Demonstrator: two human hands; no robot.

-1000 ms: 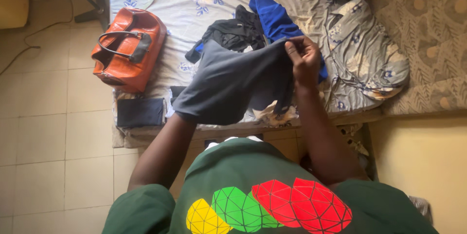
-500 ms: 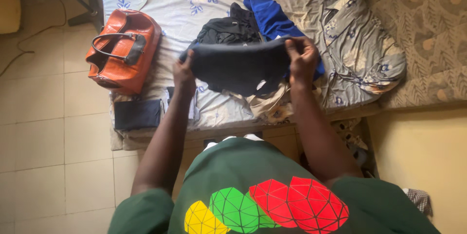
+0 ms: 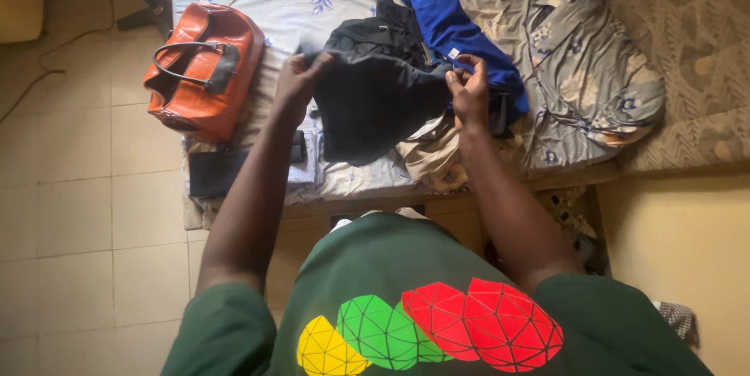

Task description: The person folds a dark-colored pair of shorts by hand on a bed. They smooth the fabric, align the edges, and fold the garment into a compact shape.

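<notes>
You hold a dark grey garment [image 3: 375, 106] up by its top edge, spread between your two hands above the bed [image 3: 344, 181]. Your left hand [image 3: 299, 79] has its fingers curled and clamped on the left corner; your right hand [image 3: 469, 89] pinches the right corner between thumb and fingertips. The cloth hangs slack from that edge, its lower hem drooping toward the near side of the bed.

Judging by the even grip, the step in hand looks like straightening the piece along its top edge. A next move would call for keeping both pinches firm and the edge taut, so the loose lower half falls flat instead of bunching (it already sags unevenly on the left).

Just beyond the grey garment lies a black garment [image 3: 367, 32], and beside that, further right on the bed, a blue garment [image 3: 453, 28]. Under your right hand sits a crumpled beige cloth [image 3: 430, 157]. At the left edge of the bed stands an orange-brown handbag [image 3: 207, 71], and nearer you, at the bed's left corner, a flat dark folded piece [image 3: 215, 173]. A patterned pillow [image 3: 594, 71] lies at the right.
</notes>
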